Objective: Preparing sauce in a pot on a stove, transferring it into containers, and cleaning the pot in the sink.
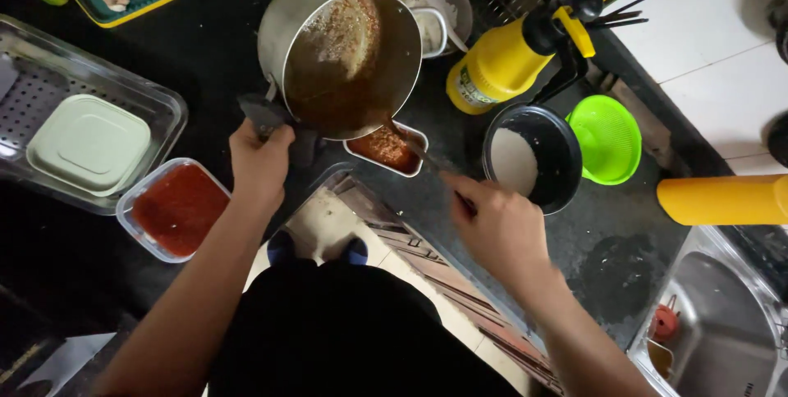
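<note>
**Tilted pot over a small tray**

Left hand grips the steel pot by a dark cloth, tipping brown sauce above the rectangular tray. Right hand closes around a spoon reaching into the pot. Nearby: tub of red paste, yellow bottle, green strainer.

My left hand grips, through a dark matt cloth, the brushed grey metal pot, its inside glossy with brown sauce, above a small shiny metal tray on the rough, speckled black stone counter.
</note>
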